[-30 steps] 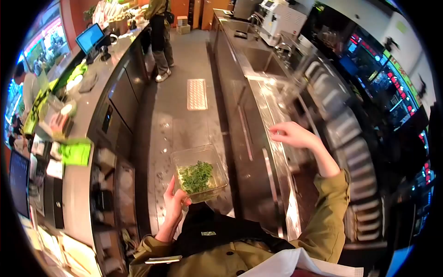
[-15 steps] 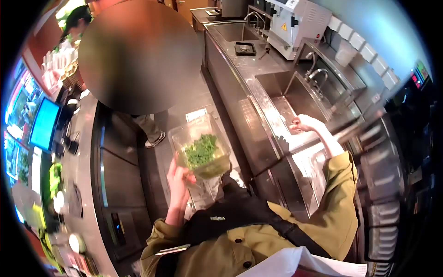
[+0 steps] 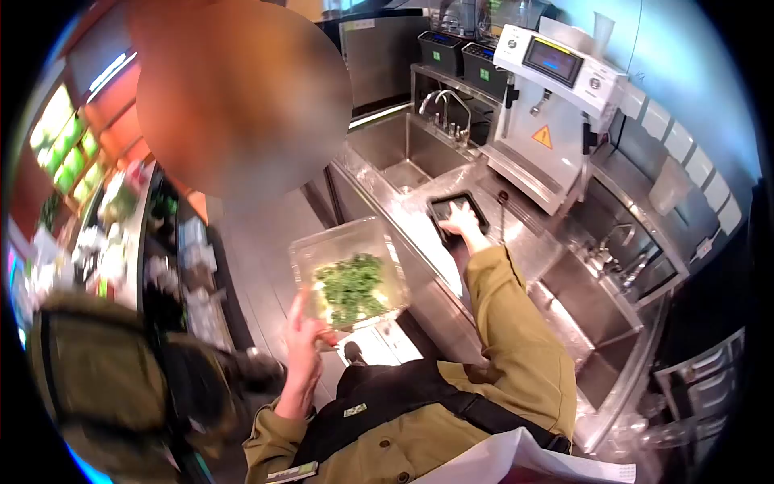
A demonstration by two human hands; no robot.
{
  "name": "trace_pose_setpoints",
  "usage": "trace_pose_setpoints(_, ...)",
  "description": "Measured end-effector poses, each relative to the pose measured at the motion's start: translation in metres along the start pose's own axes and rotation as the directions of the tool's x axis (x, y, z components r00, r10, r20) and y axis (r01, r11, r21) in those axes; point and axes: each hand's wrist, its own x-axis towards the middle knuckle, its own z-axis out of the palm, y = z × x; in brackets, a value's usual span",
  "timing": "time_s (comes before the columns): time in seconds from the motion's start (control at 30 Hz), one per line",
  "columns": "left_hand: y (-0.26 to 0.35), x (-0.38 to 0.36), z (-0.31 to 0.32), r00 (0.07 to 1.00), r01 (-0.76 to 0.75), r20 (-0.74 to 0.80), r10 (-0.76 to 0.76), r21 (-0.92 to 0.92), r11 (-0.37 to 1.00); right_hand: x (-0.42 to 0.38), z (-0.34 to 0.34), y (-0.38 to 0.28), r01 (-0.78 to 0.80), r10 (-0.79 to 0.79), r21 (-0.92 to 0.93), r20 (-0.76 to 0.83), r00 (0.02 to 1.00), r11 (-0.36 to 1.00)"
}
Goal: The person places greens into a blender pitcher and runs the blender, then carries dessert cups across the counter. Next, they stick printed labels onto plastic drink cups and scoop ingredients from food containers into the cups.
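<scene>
My left hand (image 3: 306, 335) grips the lower left edge of a clear square plastic container (image 3: 387, 242), which is tilted so that its inside faces me. Chopped leafy greens (image 3: 352, 282) lie in it, with paler bits at their edge. On the steel counter, my right hand (image 3: 458, 219) is over a square black-rimmed piece (image 3: 477, 206), its fingers spread across the middle. The palm and fingers hide much of that piece's centre.
Sinks lie on both sides of the black-rimmed piece, one farther off (image 3: 407, 173) and one nearer (image 3: 576, 315). A white machine (image 3: 544, 113) with a screen stands behind the counter. Another person (image 3: 97, 379) is close at my left. Shelves (image 3: 193, 250) line the far left side.
My view has turned and come closer to the far counter. My right hand has gone from over the near sink to the black-rimmed piece. The container stays in my left hand.
</scene>
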Motion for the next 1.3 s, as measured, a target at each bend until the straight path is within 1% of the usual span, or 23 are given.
trace_pose_setpoints(0.07, -0.001, 0.097, -0.004, 0.981, 0.009, 0.192, -0.014, 0.029, 1.0, 0.057, -0.004, -0.007, -0.012, 0.013, 0.029, -0.039, 0.999, 0.999)
trace_pose_setpoints(0.17, 0.004, 0.205, 0.027, 0.914, 0.155, 0.372, -0.159, 0.043, 0.987, 0.034, -0.015, 0.006, -0.192, 0.178, 0.146, 0.1, 0.979, 0.971)
trace_pose_setpoints(0.23, -0.005, 0.263, 0.049, 0.835, 0.28, 0.501, -0.228, -0.031, 0.96, 0.019, -0.013, 0.005, -0.197, 0.188, 0.077, 0.111, 0.976, 0.977)
trace_pose_setpoints(0.3, -0.023, 0.319, 0.073, 0.767, 0.205, 0.596, -0.237, 0.124, 0.971, 0.013, -0.018, -0.019, -0.282, 0.283, -0.016, 0.043, 0.958, 0.959)
trace_pose_setpoints(0.33, -0.034, 0.34, 0.082, 0.727, 0.249, 0.642, -0.244, 0.085, 0.965, 0.016, -0.012, -0.029, -0.338, 0.338, 0.018, -0.029, 0.941, 0.941)
trace_pose_setpoints(0.37, -0.044, 0.36, 0.09, 0.686, 0.289, 0.685, -0.244, 0.052, 0.956, 0.017, 0.001, -0.035, -0.39, 0.395, 0.06, -0.105, 0.913, 0.919)
trace_pose_setpoints(0.47, -0.062, 0.395, 0.121, 0.585, 0.333, 0.765, -0.269, 0.075, 0.94, -0.011, 0.004, -0.044, -0.61, 0.629, 0.184, -0.072, 0.774, 0.771)
trace_pose_setpoints(0.5, -0.066, 0.408, 0.13, 0.549, 0.335, 0.791, -0.269, 0.086, 0.938, -0.038, 0.013, -0.034, -0.606, 0.646, 0.241, -0.155, 0.747, 0.758)
trace_pose_setpoints(0.53, -0.071, 0.417, 0.143, 0.485, 0.345, 0.825, -0.29, 0.124, 0.93, -0.063, 0.003, -0.03, -0.69, 0.743, 0.289, -0.143, 0.654, 0.664)
trace_pose_setpoints(0.57, -0.077, 0.419, 0.155, 0.464, 0.483, 0.813, -0.353, 0.102, 0.87, -0.085, -0.028, -0.031, -0.653, 0.774, 0.451, -0.152, 0.615, 0.608)
trace_pose_setpoints(0.63, -0.095, 0.421, 0.17, 0.395, 0.53, 0.863, -0.316, 0.067, 0.846, -0.103, -0.091, -0.041, -0.555, 0.752, 0.533, -0.281, 0.596, 0.639)
trace_pose_setpoints(0.67, -0.109, 0.421, 0.172, 0.392, 0.506, 0.852, -0.348, 0.116, 0.855, -0.097, -0.134, -0.059, -0.621, 0.727, 0.38, -0.32, 0.608, 0.686)
trace_pose_setpoints(0.7, -0.118, 0.423, 0.169, 0.355, 0.418, 0.83, -0.431, 0.272, 0.867, -0.083, -0.166, -0.082, -0.627, 0.704, 0.32, -0.327, 0.631, 0.71)
trace_pose_setpoints(0.77, -0.109, 0.402, 0.177, 0.361, 0.493, 0.824, -0.436, 0.228, 0.84, -0.053, -0.199, -0.102, -0.575, 0.609, 0.205, -0.331, 0.721, 0.792)
trace_pose_setpoints(0.8, -0.094, 0.392, 0.182, 0.327, 0.477, 0.79, -0.519, 0.336, 0.812, -0.039, -0.207, -0.107, -0.557, 0.576, 0.162, -0.332, 0.747, 0.815)
trace_pose_setpoints(0.9, -0.129, 0.381, 0.176, 0.066, 0.515, 0.823, -0.565, 0.457, 0.726, -0.004, -0.213, -0.116, -0.517, 0.515, 0.061, -0.244, 0.822, 0.854)
trace_pose_setpoints(1.0, -0.134, 0.428, 0.162, 0.015, 0.146, 0.908, -0.418, 0.412, 0.899, 0.014, -0.202, -0.12, -0.454, 0.434, -0.029, -0.246, 0.867, 0.89)
trace_pose_setpoints(1.07, -0.101, 0.466, 0.193, 0.089, 0.114, 0.962, -0.257, 0.246, 0.962, 0.018, -0.197, -0.122, -0.468, 0.444, -0.038, -0.256, 0.859, 0.883)
trace_pose_setpoints(1.13, -0.07, 0.487, 0.251, 0.166, 0.065, 0.986, -0.011, 0.0, 0.998, 0.02, -0.193, -0.127, -0.496, 0.478, -0.011, -0.252, 0.841, 0.868)
trace_pose_setpoints(1.17, -0.064, 0.488, 0.281, 0.114, -0.009, 0.989, 0.099, -0.099, 0.995, 0.021, -0.192, -0.129, -0.489, 0.477, 0.024, -0.271, 0.836, 0.872)
trace_pose_setpoints(1.2, -0.067, 0.481, 0.31, -0.056, -0.16, 0.974, 0.221, -0.227, 0.961, 0.021, -0.191, -0.129, -0.484, 0.478, 0.057, -0.291, 0.829, 0.873)
trace_pose_setpoints(1.23, -0.064, 0.476, 0.335, -0.313, -0.309, 0.921, 0.23, -0.328, 0.893, 0.019, -0.191, -0.129, -0.482, 0.483, 0.088, -0.312, 0.818, 0.872)
trace_pose_setpoints(1.3, -0.078, 0.452, 0.371, -0.576, -0.352, 0.785, 0.227, -0.489, 0.798, 0.02, -0.184, -0.127, -0.485, 0.495, 0.126, -0.36, 0.791, 0.866)
